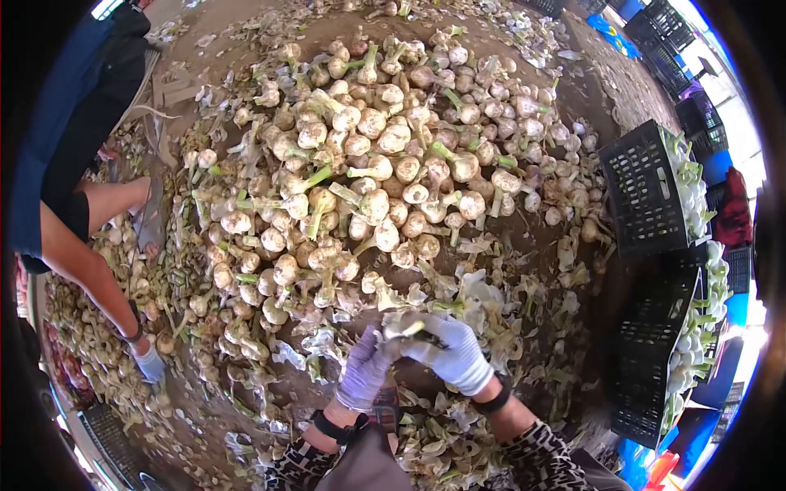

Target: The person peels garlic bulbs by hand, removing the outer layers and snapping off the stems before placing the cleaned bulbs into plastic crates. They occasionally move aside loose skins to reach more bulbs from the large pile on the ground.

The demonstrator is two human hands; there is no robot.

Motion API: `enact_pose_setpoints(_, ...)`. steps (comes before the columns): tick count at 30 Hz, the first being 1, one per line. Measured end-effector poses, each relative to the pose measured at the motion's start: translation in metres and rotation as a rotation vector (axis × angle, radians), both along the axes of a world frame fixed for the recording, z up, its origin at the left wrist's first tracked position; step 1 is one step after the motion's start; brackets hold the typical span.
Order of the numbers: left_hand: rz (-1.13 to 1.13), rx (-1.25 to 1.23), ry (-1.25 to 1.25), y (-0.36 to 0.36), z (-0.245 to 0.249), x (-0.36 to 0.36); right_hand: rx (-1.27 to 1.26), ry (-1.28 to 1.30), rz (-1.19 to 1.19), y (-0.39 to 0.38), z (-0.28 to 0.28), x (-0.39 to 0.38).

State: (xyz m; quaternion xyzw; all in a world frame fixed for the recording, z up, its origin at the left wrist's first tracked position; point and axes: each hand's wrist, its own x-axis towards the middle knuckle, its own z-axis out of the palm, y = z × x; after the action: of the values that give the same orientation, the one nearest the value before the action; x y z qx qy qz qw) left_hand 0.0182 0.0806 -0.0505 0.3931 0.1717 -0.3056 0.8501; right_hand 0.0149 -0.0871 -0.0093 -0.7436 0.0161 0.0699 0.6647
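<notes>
Both of my hands wear pale gloves and meet at the lower middle of the view. Between them is a garlic bulb (403,326) with a short green stem, partly covered by the fingers. My left hand (366,372) has its fingers closed round the bulb's left side. From the right, my right hand (453,352) grips it near the stem. Just beyond my hands lies a large heap of garlic bulbs (393,139), many with cut green stems. Loose papery skins (483,299) are scattered around and under my hands.
Black crates (643,192) filled with garlic stand along the right side. At the left, a co-worker's gloved hand (150,364) reaches down to more bulbs. Another black crate (110,438) is at the lower left. Brown ground (205,29) shows behind the heap.
</notes>
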Motion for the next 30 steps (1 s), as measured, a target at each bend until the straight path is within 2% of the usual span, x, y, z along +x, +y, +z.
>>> enact_pose_setpoints(2,-0.134,0.132,-0.228,0.004,-0.011,-0.005,-0.167,-0.118,-0.062,-0.002,-0.016,-0.004)
enact_pose_setpoints(3,0.007,0.009,0.007,0.005,-0.003,-0.006,-0.167,-0.118,-0.055,-0.003,-0.021,-0.006)
enact_pose_setpoints(5,0.021,-0.080,0.065,0.008,0.007,0.000,0.553,0.516,-0.366,-0.005,-0.026,-0.011)
enact_pose_setpoints(6,0.035,-0.168,0.115,0.008,0.009,0.005,0.549,0.514,-0.366,-0.003,-0.028,-0.012)
enact_pose_setpoints(8,0.084,-0.157,0.091,0.005,0.002,0.006,0.689,0.673,-0.468,0.005,-0.036,-0.015)
enact_pose_setpoints(9,0.137,-0.109,0.014,0.006,-0.016,0.004,0.771,0.684,-0.371,0.003,-0.045,-0.022)
enact_pose_setpoints(10,0.188,-0.060,-0.063,0.007,-0.030,0.001,0.771,0.688,-0.369,0.007,-0.052,-0.025)
enact_pose_setpoints(11,0.126,0.067,-0.162,0.019,-0.035,0.001,0.690,0.600,-0.387,0.011,-0.057,-0.026)
enact_pose_setpoints(12,0.125,0.064,-0.162,0.018,-0.023,0.004,0.609,0.509,-0.404,0.013,-0.064,-0.028)
enact_pose_setpoints(13,-0.034,0.486,-0.481,0.017,-0.006,0.007,0.807,0.641,-0.479,0.011,-0.075,-0.032)
enact_pose_setpoints(14,-0.201,0.909,-0.795,0.016,0.005,0.009,0.802,0.639,-0.481,0.009,-0.088,-0.036)
enact_pose_setpoints(15,-0.202,0.805,-0.741,0.016,0.006,0.005,0.329,0.292,-0.266,0.008,-0.101,-0.040)
enact_pose_setpoints(16,-0.202,0.802,-0.739,0.017,0.011,0.004,-0.140,-0.053,-0.043,0.007,-0.118,-0.045)
enact_pose_setpoints(17,-0.157,0.622,-0.618,0.021,0.019,0.003,0.171,0.160,-0.186,0.001,-0.141,-0.048)
enact_pose_setpoints(18,-0.112,0.445,-0.499,0.027,0.030,0.004,-0.221,0.261,-0.017,-0.006,-0.111,-0.038)
enact_pose_setpoints(19,-0.060,-0.430,-0.094,0.030,0.044,0.013,0.397,0.518,-0.323,-0.006,-0.090,-0.028)
enact_pose_setpoints(20,-0.132,-0.392,-0.078,0.041,0.052,0.015,1.026,0.760,-0.622,-0.007,-0.079,-0.026)
enact_pose_setpoints(22,-0.461,0.008,-0.227,0.067,0.042,0.024,1.011,0.721,-0.616,-0.011,-0.087,-0.030)
enact_pose_setpoints(23,-0.780,0.473,-0.500,0.075,0.040,0.034,0.998,0.676,-0.608,-0.012,-0.086,-0.027)
enact_pose_setpoints(24,-0.783,0.473,-0.501,0.073,0.037,0.034,0.999,0.674,-0.610,-0.013,-0.084,-0.027)
enact_pose_setpoints(27,-0.770,1.777,-1.285,0.060,0.029,0.022,0.861,0.546,-0.534,-0.013,-0.084,-0.032)
enact_pose_setpoints(28,-0.776,1.781,-1.279,0.053,0.029,0.019,0.866,0.552,-0.532,-0.009,-0.086,-0.034)
enact_pose_setpoints(30,-0.470,1.004,-0.681,0.036,0.029,0.013,0.598,0.374,-0.516,0.000,-0.079,-0.033)
